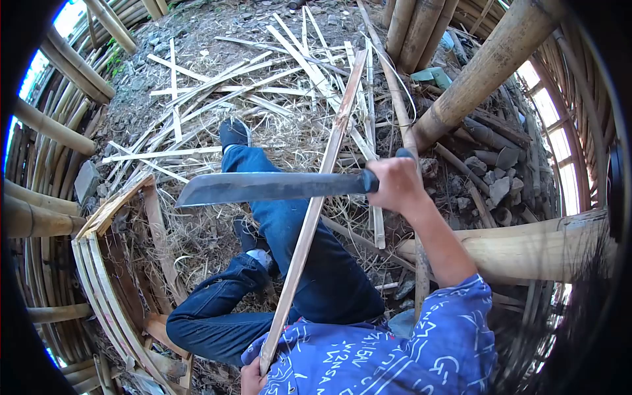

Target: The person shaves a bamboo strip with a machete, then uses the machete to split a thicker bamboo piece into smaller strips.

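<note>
My right hand is closed round the black handle of a machete. The long grey blade points left, level across the view, and overlaps a bamboo strip. This strip runs slantwise from my lap up toward the scattered pieces, with a rough, splintered patch on its upper part. At the bottom, my left hand grips the near end of the strip, partly hidden by it and by my blue printed shirt. The strip passes over my leg in dark jeans.
Split bamboo strips lie crisscrossed on the shaving-strewn ground ahead. A slatted wooden frame stands at my left. Thick bamboo poles rise at the right, with a horizontal pole near my right elbow and broken stones beyond it.
</note>
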A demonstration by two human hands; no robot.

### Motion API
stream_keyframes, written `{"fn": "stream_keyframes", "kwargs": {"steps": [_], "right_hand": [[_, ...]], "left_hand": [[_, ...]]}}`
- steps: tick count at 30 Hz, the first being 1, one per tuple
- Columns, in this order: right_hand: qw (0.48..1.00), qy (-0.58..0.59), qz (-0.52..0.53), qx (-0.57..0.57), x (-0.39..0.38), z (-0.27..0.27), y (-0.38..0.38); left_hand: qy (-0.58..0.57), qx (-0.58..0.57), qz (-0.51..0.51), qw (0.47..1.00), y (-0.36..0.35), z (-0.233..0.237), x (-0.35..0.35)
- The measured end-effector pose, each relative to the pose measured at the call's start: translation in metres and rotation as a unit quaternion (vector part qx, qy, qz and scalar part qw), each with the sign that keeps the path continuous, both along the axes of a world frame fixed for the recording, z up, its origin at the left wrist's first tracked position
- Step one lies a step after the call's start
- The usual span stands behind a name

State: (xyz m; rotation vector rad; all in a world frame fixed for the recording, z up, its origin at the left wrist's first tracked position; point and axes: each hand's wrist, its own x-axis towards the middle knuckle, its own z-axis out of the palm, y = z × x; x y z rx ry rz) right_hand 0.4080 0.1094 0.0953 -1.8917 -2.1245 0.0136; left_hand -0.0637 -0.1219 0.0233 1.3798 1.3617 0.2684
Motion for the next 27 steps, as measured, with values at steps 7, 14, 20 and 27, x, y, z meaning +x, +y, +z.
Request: {"fn": "stream_keyframes", "kwargs": {"steps": [7,14,20,27], "right_hand": [[0.992,0.017,-0.109,0.055,0.043,-0.009,0.037],[1.000,-0.022,0.009,-0.015,0.013,-0.001,0.009],[0.981,0.020,-0.185,0.057,0.063,-0.020,0.046],[0.999,-0.008,-0.031,0.021,0.028,0.006,0.030]], "left_hand": [[0.000,-0.005,0.004,1.000,0.006,0.002,0.004],[0.007,-0.011,0.003,1.000,0.011,-0.004,0.003],[0.006,-0.011,-0.002,1.000,0.019,-0.006,0.006],[0.010,-0.016,-0.011,1.000,0.049,-0.014,0.017]]}}
